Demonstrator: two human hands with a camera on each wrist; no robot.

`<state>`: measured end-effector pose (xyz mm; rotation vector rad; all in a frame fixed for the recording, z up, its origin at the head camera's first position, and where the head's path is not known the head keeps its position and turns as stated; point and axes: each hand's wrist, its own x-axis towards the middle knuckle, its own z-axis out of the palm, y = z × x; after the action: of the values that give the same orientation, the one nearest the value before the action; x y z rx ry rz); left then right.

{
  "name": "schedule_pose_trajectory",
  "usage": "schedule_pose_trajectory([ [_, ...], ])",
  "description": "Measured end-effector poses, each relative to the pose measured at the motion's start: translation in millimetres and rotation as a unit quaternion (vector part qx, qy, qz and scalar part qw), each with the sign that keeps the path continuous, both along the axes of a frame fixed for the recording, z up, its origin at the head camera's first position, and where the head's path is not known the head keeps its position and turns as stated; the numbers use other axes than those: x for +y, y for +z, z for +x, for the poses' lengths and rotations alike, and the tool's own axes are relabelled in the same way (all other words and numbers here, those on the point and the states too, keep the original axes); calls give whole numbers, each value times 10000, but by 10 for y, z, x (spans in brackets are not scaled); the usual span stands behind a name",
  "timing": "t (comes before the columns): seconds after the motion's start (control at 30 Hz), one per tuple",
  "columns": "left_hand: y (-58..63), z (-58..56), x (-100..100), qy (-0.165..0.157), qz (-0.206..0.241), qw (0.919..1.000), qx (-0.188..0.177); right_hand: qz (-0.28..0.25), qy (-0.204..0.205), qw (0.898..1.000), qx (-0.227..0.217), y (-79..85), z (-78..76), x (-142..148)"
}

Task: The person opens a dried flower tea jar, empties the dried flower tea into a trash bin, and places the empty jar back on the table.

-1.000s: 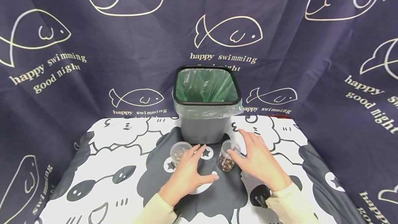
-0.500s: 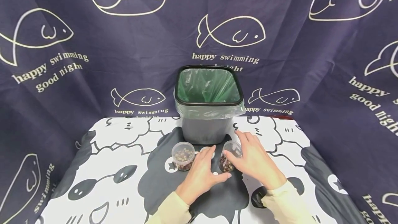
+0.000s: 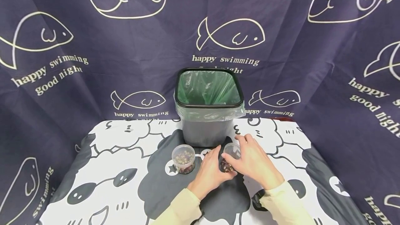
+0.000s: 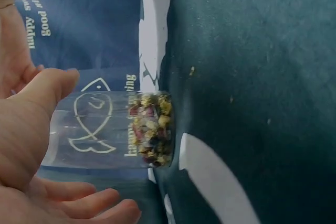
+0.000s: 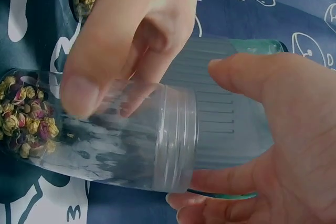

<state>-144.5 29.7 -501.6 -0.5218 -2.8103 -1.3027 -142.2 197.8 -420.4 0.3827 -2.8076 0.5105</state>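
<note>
Two clear jars hold dried flower buds at their bottoms. The right jar (image 5: 126, 145) stands upright on the cloth between both hands. My left hand (image 3: 210, 173) reaches around its side, thumb and fingers spread on either side of it. In the left wrist view, small gaps show between those fingertips and the jar (image 4: 94, 129). My right hand (image 3: 255, 162) curves loosely around the jar's ribbed clear top, its thumb (image 5: 231, 74) apart from the rim. Whether its lower fingers touch the rim I cannot tell. The left jar (image 3: 183, 159) stands upright, left of my left hand.
A grey bin (image 3: 204, 129) with a black rim and green liner stands just behind the jars. The table carries a cartoon-print cloth (image 3: 122, 162). Dark fabric (image 3: 150, 51) with fish drawings hangs around the back and sides. Several small crumbs (image 4: 192, 71) lie on the cloth.
My left hand has moved right, away from the left jar and up to the right jar. My right hand stays near the right jar's top, having shifted slightly left.
</note>
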Motion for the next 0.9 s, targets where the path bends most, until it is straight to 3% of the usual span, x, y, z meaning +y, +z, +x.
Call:
schedule_pose_trajectory([
  [0.3,-132,-90,144,93,301,9993,187,-46,-199,9984,-535,-27,-6,-39],
  [0.53,-191,-110,159,13,562,9980,286,-137,-334,9971,-668,-14,-3,-54],
  [0.67,-72,-73,70,-111,632,9975,281,-346,-268,9976,-540,72,23,-46],
  [0.9,349,-8,-125,-22,467,9964,704,-729,188,9970,166,312,64,-13],
])
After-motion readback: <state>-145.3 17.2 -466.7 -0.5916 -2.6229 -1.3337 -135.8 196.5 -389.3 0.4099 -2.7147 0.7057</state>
